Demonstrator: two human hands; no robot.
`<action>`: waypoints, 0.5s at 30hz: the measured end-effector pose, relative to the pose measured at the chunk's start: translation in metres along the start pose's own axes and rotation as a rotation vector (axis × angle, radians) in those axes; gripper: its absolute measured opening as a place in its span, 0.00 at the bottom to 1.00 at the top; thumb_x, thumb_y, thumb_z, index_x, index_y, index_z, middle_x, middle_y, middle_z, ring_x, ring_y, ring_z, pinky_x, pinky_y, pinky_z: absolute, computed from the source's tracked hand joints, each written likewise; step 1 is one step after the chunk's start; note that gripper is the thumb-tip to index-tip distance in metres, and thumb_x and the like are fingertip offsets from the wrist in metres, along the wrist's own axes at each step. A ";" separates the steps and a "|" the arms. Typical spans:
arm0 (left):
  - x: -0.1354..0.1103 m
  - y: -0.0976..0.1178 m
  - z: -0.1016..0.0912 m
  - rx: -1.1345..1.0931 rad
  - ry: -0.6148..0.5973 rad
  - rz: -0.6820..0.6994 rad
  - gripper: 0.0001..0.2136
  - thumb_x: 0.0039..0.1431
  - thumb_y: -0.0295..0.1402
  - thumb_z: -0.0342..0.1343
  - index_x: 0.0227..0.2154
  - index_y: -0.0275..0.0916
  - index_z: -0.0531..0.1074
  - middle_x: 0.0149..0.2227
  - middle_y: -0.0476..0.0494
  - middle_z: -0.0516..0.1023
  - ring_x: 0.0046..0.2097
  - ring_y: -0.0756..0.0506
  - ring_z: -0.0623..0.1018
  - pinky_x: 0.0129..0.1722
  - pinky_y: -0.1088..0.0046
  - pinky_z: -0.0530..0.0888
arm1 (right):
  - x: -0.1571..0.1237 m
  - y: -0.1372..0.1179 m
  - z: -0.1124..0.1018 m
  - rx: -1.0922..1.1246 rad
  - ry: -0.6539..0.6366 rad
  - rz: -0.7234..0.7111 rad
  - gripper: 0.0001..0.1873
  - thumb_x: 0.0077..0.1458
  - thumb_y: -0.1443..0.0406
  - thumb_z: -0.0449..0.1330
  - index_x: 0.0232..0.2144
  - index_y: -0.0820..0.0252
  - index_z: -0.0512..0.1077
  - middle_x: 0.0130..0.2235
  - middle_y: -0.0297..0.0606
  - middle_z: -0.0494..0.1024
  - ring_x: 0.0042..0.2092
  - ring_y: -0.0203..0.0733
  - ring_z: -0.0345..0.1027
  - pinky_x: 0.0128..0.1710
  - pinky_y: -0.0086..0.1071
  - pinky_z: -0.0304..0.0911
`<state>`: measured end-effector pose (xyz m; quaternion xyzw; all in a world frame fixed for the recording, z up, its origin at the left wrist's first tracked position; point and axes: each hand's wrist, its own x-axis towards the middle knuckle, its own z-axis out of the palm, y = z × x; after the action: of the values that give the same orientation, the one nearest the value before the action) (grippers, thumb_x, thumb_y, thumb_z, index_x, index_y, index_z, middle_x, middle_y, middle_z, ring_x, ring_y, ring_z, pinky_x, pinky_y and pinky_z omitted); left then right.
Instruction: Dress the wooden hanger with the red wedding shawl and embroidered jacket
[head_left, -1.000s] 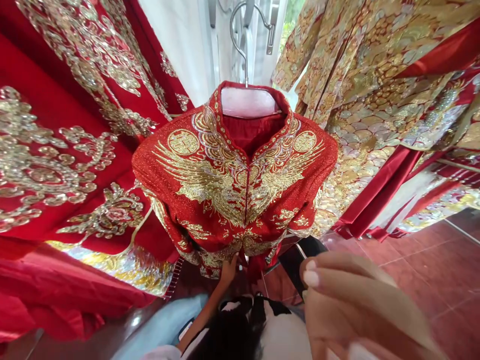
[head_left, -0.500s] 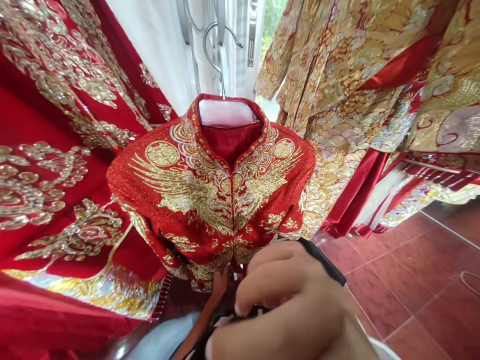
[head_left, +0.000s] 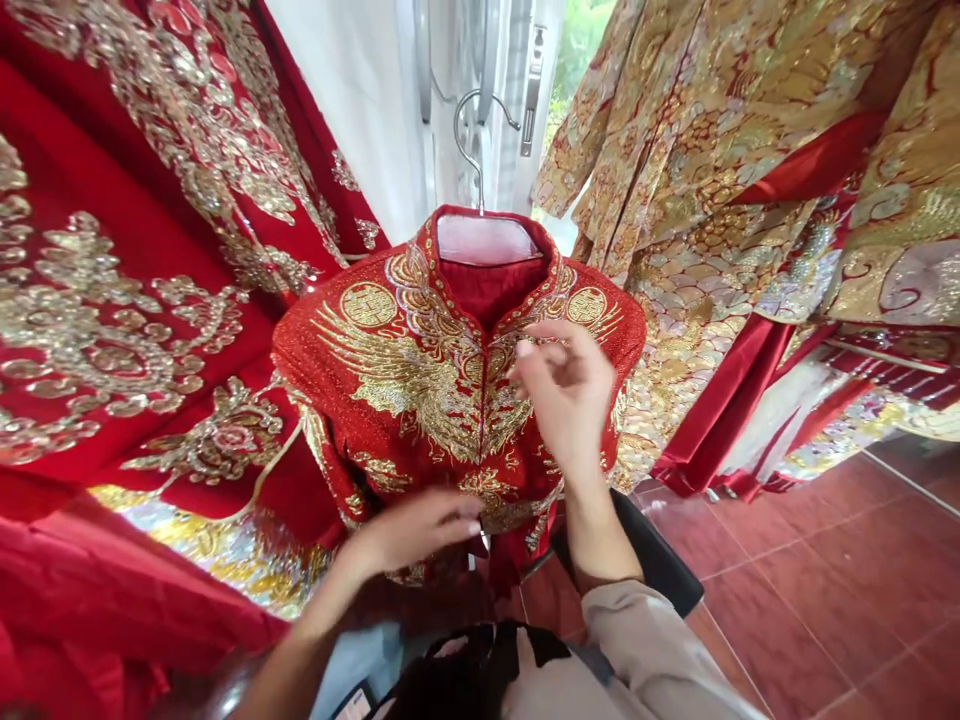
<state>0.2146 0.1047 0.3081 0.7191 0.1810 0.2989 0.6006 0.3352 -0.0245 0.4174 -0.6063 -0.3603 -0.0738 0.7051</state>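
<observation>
A red jacket [head_left: 450, 410] with gold wing-like embroidery and a stand-up collar hangs on a padded hanger [head_left: 480, 240] with a metal hook. My right hand [head_left: 570, 390] is in front of the jacket's right-hand chest, just below the collar. Its fingers are loosely bent and the thumb stands apart, with nothing visible between them. My left hand [head_left: 420, 525] lies low over the front hem, somewhat blurred, fingers stretched toward the jacket's middle and apparently holding nothing. Whether either hand touches the cloth is unclear.
Red garments with beaded gold ornament [head_left: 232, 430] hang close on the left. Gold patterned garments [head_left: 675, 220] hang on the right. Behind the hanger is a white door frame [head_left: 517, 150]. A dark flat object [head_left: 660, 560] shows beside my right forearm, above red floor tiles [head_left: 795, 580].
My right hand has gone from close to the camera up to the jacket's chest. My left hand has risen at the hem, its fingers now pointing right. The view has shifted slightly.
</observation>
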 end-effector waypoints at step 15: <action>0.123 0.106 -0.040 1.172 0.463 0.315 0.24 0.58 0.53 0.45 0.40 0.34 0.69 0.37 0.36 0.75 0.41 0.36 0.76 0.41 0.57 0.70 | -0.128 0.156 0.038 0.256 0.179 0.534 0.14 0.39 0.63 0.55 0.23 0.55 0.50 0.20 0.22 0.53 0.19 0.27 0.49 0.17 0.23 0.49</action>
<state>0.2712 0.1890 0.4412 0.8626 0.3313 0.3823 0.0031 0.3106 0.0068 0.2164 -0.5768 -0.1312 0.1068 0.7991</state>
